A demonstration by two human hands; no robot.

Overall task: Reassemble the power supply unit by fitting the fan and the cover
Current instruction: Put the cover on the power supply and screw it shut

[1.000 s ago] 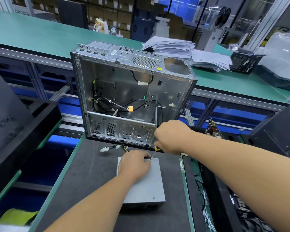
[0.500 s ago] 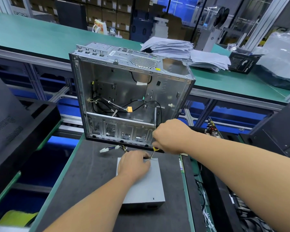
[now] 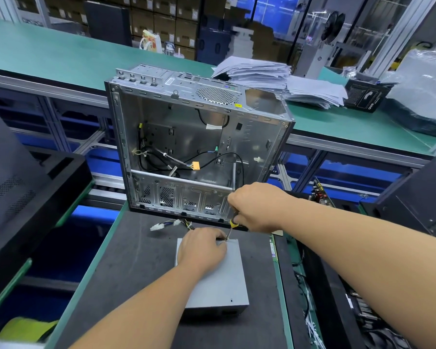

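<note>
Screwdriver with yellow-black handle (image 3: 233, 222) slants from the right hand (image 3: 257, 207), curled round it, down-left to the far edge of the flat grey metal power supply box (image 3: 220, 280). Left hand (image 3: 203, 249) rests there with fingers curled just beside the tip; a screw may be pinched, but I cannot tell.

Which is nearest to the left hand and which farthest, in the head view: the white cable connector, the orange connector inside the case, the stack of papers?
From the left hand, nearest first:
1. White cable connector, on the mat just ahead to its left.
2. Orange connector, inside the open case.
3. Stack of papers, on the far green bench, behind the case.
</note>
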